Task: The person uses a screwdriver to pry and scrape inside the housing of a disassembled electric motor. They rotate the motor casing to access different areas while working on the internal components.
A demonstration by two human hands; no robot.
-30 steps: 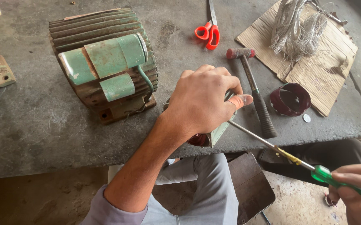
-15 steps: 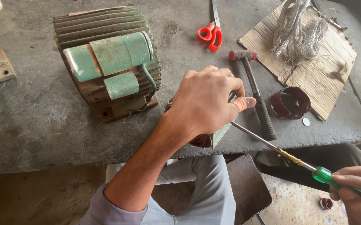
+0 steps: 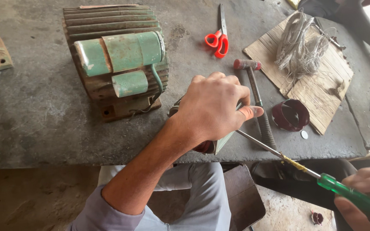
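Green part (image 3: 221, 143) at bench (image 3: 44, 128) edge, left hand (image 3: 212, 107) clamped on; right hand (image 3: 364, 194) gripping screwdriver (image 3: 304, 169).

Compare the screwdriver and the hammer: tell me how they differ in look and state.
The screwdriver has a clear green handle and a thin bare shaft; the hammer has a dark ribbed grip and a reddish head. The screwdriver is gripped by the right hand, its shaft running in under the left hand; the hammer lies untouched on the grey bench. Both are long, slim hand tools.
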